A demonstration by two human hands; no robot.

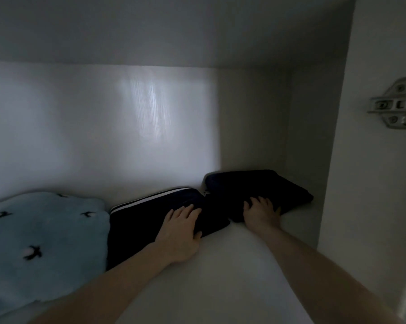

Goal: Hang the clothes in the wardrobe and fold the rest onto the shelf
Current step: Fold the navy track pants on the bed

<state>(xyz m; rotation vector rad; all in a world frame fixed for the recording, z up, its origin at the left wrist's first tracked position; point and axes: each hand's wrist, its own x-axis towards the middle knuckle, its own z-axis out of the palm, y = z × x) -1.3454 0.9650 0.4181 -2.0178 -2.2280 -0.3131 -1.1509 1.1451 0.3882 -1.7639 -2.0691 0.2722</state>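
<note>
Two folded dark navy garments lie on the white wardrobe shelf [220,265]. One, the dark garment with a white stripe [138,220], sits in the middle; my left hand [181,232] rests flat on its right end, thumb at its front edge. The other folded dark garment [255,183] lies toward the back right corner. My right hand [261,212] presses on its front edge with fingers spread. A fluffy light blue garment with small black bird shapes [40,242] lies at the left.
The shelf is enclosed by a white back wall [103,125], a right side panel [314,136] and a shelf board above. A metal door hinge [398,104] is mounted at the far right.
</note>
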